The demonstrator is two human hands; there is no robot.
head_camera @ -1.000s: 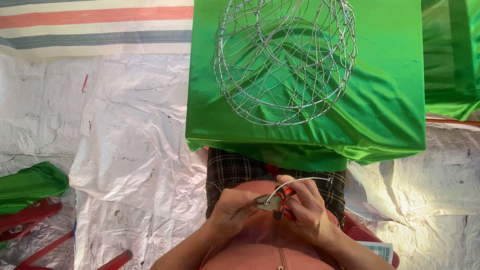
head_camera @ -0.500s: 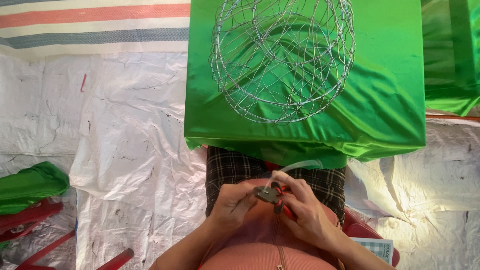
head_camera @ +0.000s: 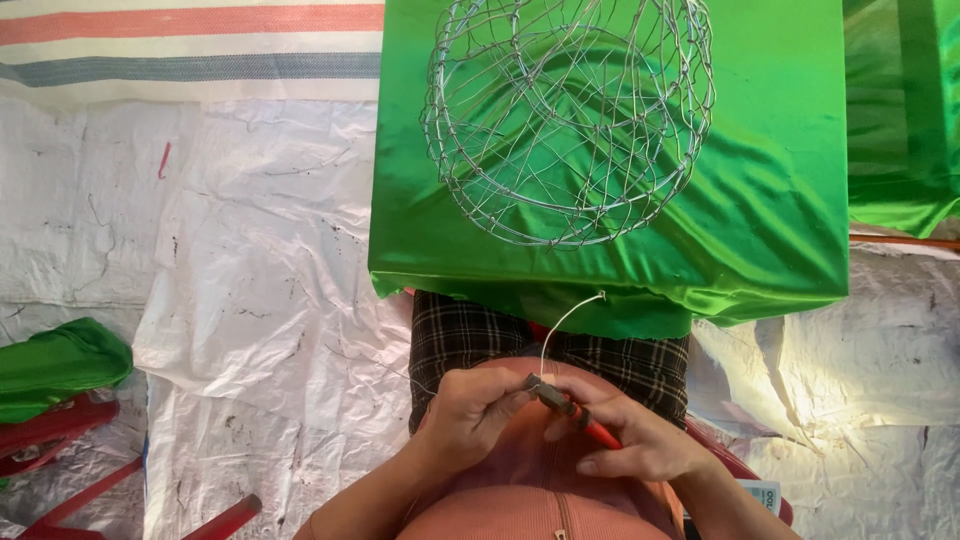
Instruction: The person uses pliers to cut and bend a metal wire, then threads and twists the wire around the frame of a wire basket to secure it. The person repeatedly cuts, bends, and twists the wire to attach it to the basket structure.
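My right hand (head_camera: pixel 640 445) grips red-handled pliers (head_camera: pixel 578 412) over my lap. The pliers' jaws clamp the lower end of a thin silver wire (head_camera: pixel 560 325) that curves up toward the green cloth's front edge. My left hand (head_camera: pixel 480 412) pinches the wire right at the jaws. A round wire-mesh sphere frame (head_camera: pixel 570 115) rests on the table covered in shiny green cloth (head_camera: pixel 770 200) ahead of me, apart from both hands.
White plastic sheeting (head_camera: pixel 230 280) covers the floor. A striped mat (head_camera: pixel 190 45) lies at the far left. A green bundle (head_camera: pixel 60 365) sits on a red stool frame (head_camera: pixel 60 440) at left. Another green-covered surface (head_camera: pixel 905 110) stands at right.
The pliers turned so the jaws now point up-left. The wire, earlier lying across above my hands, now stands up toward the cloth edge. My left hand shifted to the jaws.
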